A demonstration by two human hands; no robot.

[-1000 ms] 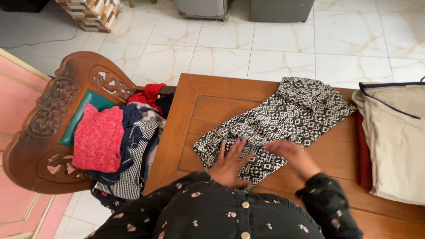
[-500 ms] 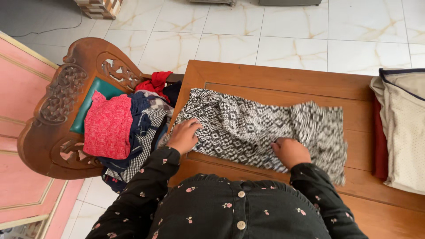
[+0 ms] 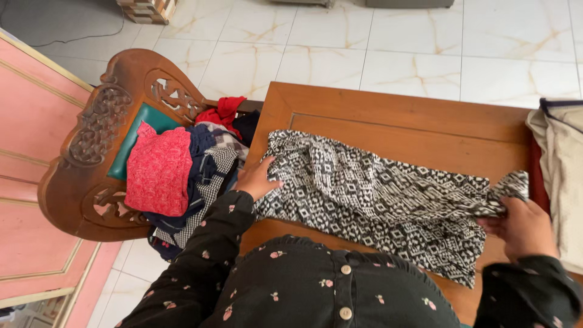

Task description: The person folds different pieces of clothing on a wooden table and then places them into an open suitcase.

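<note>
A wooden counter [image 3: 401, 115] was seen over a pale tiled floor [image 3: 388, 54]. At its left side a carved wooden chair [image 3: 97, 140] with a green seat pad was placed, and on it a pile of clothes [image 3: 194, 182] was heaped, with a red knitted piece [image 3: 159, 170] on the left part of the pile and a checked one lower down. On the right end of the counter a beige folded cloth [image 3: 565, 176] was laid, partly cut off by the edge of the view.

Across the middle of the counter a black-and-white patterned garment [image 3: 376, 200] was spread lengthwise, flat on the wood, its near edge hanging a little over the counter's front side. The left end of the garment was held down by the left hand [image 3: 258, 179], whose thumb and fingers were laid over the fabric edge at the left corner of the counter. The right end was gathered into a narrow bunch and was gripped by the right hand [image 3: 522, 228], closed around the fabric just beside the beige cloth. Dark sleeves with small pink flowers were worn on both arms.
</note>
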